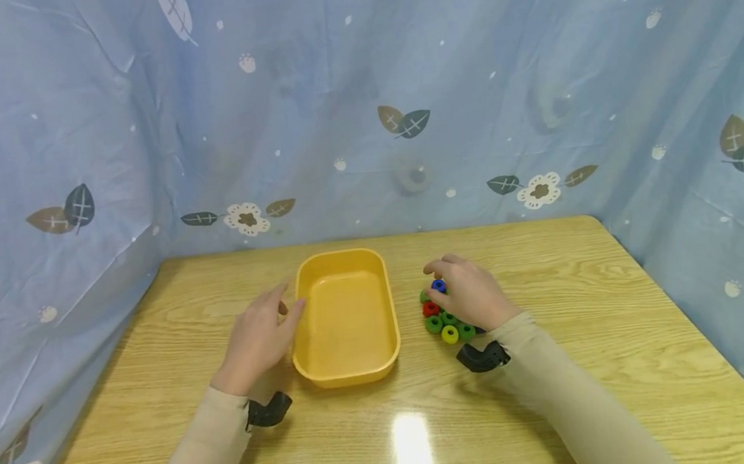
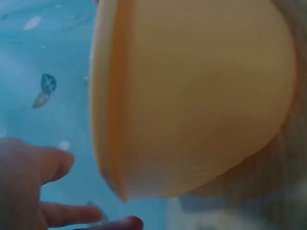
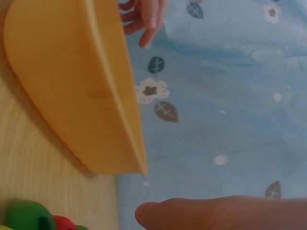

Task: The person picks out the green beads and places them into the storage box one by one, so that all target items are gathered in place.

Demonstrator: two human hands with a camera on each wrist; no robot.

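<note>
An empty yellow tray [image 1: 344,327] sits on the wooden table, its side wall [image 2: 201,96] filling much of the left wrist view. My left hand [image 1: 262,339] is at the tray's left edge, fingers loosely bent, thumb over the rim; whether it touches is unclear. My right hand [image 1: 472,293] hovers at a cluster of small round pieces with holes, partly covering them. Among them are a blue piece [image 1: 439,285], a red piece [image 1: 430,309], a yellow piece [image 1: 449,334] and several green ones [image 3: 29,215]. I see nothing held in either hand.
The wooden table [image 1: 342,450] has a bright light reflection near its front. Blue patterned cloth [image 1: 329,99] hangs behind the table and along both sides. A black wrist device [image 1: 268,411] is on the left wrist, and another [image 1: 483,357] on the right.
</note>
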